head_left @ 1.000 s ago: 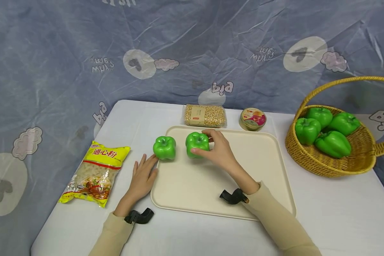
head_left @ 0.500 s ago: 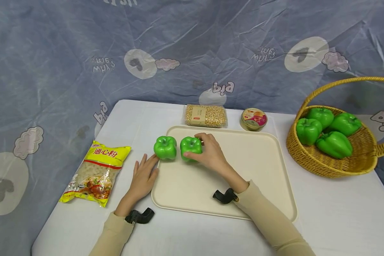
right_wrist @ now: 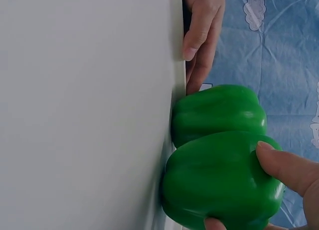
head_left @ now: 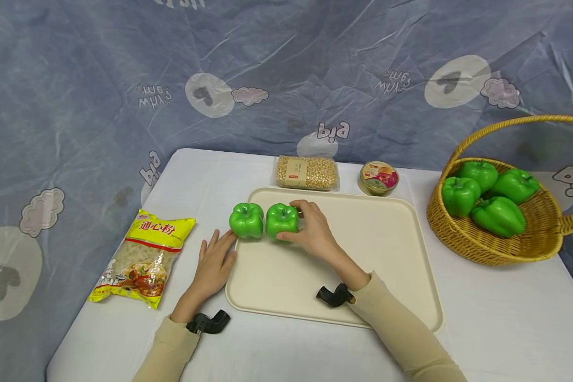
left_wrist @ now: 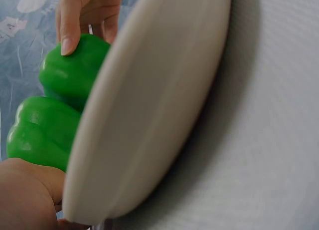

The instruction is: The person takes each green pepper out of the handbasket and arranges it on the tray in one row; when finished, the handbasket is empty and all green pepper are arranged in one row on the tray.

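Note:
Two green bell peppers stand side by side at the back left of a cream tray (head_left: 344,254). My right hand (head_left: 315,233) holds the right-hand bell pepper (head_left: 281,220), thumb in front and fingers behind; the right wrist view shows the thumb (right_wrist: 286,165) pressed to its side. A narrow gap separates it from the left bell pepper (head_left: 246,220) in the head view. My left hand (head_left: 214,265) rests at the tray's left edge with fingers spread, the fingertips close to the left bell pepper. In the left wrist view the tray's rim (left_wrist: 149,105) hides part of both peppers.
A wicker basket (head_left: 482,254) with several green bell peppers (head_left: 498,216) stands on the right. Behind the tray lie a pack of corn kernels (head_left: 307,173) and a round tin (head_left: 379,178). A yellow bag of macaroni (head_left: 145,257) lies to the left.
My right hand has moved the held bell pepper left and slightly toward me, up beside the other one. The left hand has stayed in place.

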Tool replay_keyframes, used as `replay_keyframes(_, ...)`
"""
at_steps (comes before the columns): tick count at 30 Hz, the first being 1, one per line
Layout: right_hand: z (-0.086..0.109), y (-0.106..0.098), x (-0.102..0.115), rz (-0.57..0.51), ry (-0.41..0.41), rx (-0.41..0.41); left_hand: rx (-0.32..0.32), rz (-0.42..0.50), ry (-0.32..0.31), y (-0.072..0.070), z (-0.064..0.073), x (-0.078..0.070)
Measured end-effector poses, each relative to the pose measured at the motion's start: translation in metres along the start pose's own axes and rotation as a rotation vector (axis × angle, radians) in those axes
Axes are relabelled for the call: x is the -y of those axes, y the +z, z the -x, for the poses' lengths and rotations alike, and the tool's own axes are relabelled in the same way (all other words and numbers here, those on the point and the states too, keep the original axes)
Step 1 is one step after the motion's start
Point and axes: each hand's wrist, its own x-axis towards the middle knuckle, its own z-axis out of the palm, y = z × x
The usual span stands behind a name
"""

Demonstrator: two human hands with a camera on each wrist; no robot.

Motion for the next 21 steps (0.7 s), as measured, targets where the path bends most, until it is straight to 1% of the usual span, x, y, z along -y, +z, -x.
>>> replay_keyframes(10,0.0012,0.0036,0.0006,-0.008,-0.015,-0.016,0.005,0.003,-0.004,-0.0004,0.0005,-0.0003)
replay_keyframes(21,0.0018,0.0061,0.0009,-0.015,0.001,-0.016,0.005,0.004,-0.006,-0.0003,0.0001,-0.0003)
